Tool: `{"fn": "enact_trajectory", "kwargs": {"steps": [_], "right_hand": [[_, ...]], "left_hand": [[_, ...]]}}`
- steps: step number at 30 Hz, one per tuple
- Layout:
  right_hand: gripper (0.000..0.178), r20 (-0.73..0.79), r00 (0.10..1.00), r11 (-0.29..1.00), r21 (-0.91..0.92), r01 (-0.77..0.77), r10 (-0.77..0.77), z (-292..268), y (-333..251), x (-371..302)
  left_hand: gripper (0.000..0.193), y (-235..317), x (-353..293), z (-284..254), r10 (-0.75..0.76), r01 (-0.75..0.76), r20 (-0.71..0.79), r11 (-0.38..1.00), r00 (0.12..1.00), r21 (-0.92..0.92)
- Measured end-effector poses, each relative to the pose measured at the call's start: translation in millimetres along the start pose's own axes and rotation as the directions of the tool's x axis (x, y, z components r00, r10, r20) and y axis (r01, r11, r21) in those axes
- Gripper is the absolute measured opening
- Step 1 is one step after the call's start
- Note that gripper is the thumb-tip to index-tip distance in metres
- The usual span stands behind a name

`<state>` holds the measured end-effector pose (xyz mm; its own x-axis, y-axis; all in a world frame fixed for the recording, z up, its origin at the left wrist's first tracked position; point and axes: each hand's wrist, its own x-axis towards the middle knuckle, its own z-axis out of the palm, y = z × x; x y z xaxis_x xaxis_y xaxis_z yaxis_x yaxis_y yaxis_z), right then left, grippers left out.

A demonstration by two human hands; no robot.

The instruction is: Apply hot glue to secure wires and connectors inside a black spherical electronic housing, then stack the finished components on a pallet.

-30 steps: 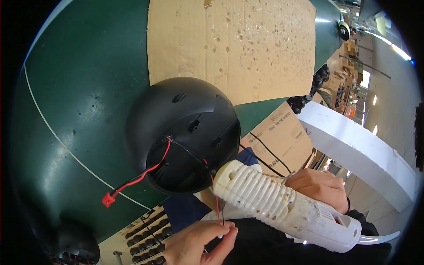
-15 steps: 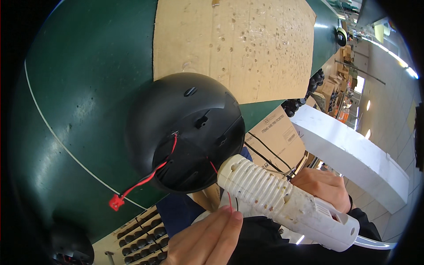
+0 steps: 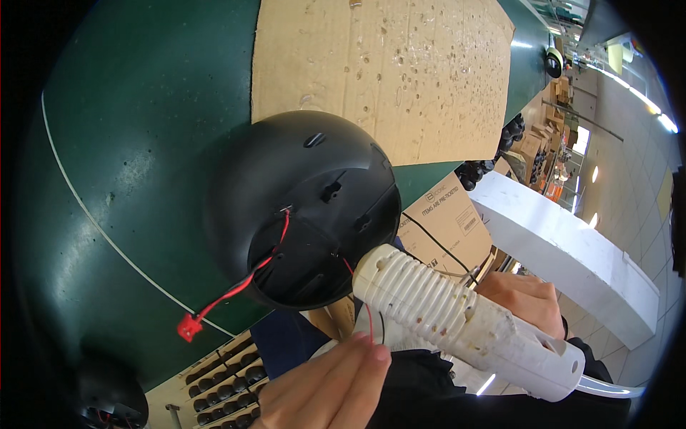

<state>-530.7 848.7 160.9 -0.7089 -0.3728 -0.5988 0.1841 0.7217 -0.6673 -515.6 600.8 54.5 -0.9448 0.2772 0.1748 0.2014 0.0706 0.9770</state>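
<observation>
A black dome-shaped shell (image 3: 329, 154) rests on the green table with its hollow side toward me. From it runs a red and black cable (image 3: 236, 289) ending in a red plug (image 3: 189, 327). My left hand (image 3: 325, 382) is closed, pinching the ends of a thin red wire (image 3: 370, 318) and a black wire (image 3: 383, 325) below the shell's rim. A white ribbed plastic tube (image 3: 421, 297) with brown stains crosses in front. Behind it, my right hand (image 3: 525, 300) is closed near thin black wires (image 3: 446, 247) and a slim metallic tip; the tube partly hides what it grips.
A pitted cardboard sheet (image 3: 386, 71) lies on the green table (image 3: 143, 143). Beyond the table edge are a printed carton (image 3: 450, 207) and a white beam (image 3: 572, 243). At lower left stand another black shell (image 3: 107, 390) and a rack of small black parts (image 3: 225, 390).
The black shell appears slightly higher and farther right. The thin black wires near my right hand lie differently. My left hand keeps its pinch, with little movement.
</observation>
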Motion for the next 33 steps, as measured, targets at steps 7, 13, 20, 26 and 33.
{"fn": "enact_trajectory", "kwargs": {"steps": [7, 13, 20, 26, 33], "right_hand": [[0.021, -0.002, 0.997, 0.995, -0.072, -0.072, 0.072, 0.0, 3.9, -8.6], [0.020, -0.020, 0.999, 0.999, 0.032, 0.030, -0.029, 4.1, 7.7, -2.8], [0.021, -0.012, 0.993, 0.991, -0.057, -0.118, 0.117, 3.8, 1.3, -12.1], [0.022, -0.013, 0.992, 0.990, -0.067, -0.124, 0.124, 5.7, 4.0, -12.0], [0.022, -0.085, 0.988, 0.989, -0.058, -0.134, 0.129, 7.9, -0.1, -13.9]], "left_hand": [[0.018, -17.8, 20.9, -43.3, -0.045, 0.016, 0.186, 0.988, 0.981, 0.152], [0.021, -22.9, 29.6, -26.3, 0.007, 0.006, -0.059, 0.974, 0.998, 0.225], [0.038, -36.0, 10.6, -30.3, -0.062, 0.060, 0.020, 0.993, 0.998, 0.100], [0.024, -20.2, 6.6, -23.6, -0.072, 0.087, -0.062, 0.953, 0.995, 0.290], [0.022, -30.8, 3.4, -22.5, 0.010, -0.004, -0.035, 0.986, 0.999, 0.166]]}}
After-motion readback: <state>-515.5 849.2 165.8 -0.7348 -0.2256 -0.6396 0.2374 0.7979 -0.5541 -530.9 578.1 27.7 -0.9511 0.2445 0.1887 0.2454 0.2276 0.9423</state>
